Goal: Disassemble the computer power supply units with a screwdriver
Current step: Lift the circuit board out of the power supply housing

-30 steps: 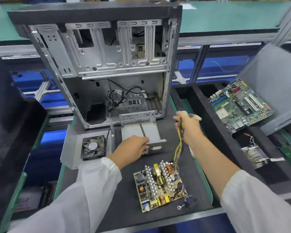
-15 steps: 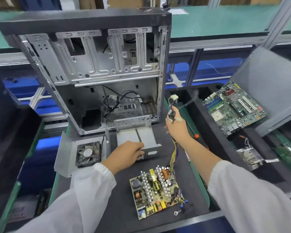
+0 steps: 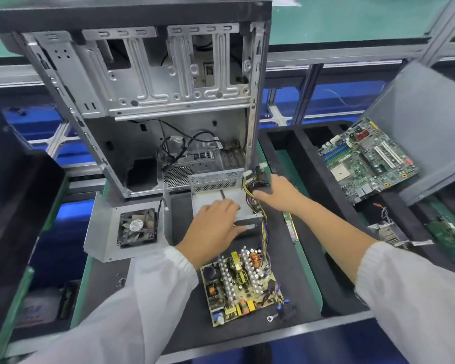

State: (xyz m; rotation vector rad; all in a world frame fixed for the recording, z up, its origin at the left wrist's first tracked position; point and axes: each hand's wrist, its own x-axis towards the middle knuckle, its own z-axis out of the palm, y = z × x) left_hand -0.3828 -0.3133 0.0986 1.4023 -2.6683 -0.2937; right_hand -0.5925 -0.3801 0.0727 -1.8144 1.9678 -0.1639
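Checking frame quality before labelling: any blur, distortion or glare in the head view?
Head view: wide-angle bowing, so the computer case edges splay outward; motion smear on the left hand and right hand and on the wire bundle; the power supply board and motherboard stay fairly legible; lighting is even and soft, with only mild sheen on the case metal and no harsh shadows.

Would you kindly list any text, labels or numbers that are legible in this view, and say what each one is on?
No text here can be read with confidence.
Fan: round hub sticker carries print, too small and blurred.
Computer case: a sticker behind the drive bay, unreadable.
Motherboard: markings too fine to read.
Power supply board: component markings, illegible.
Green strip beside the mat: label blurred.
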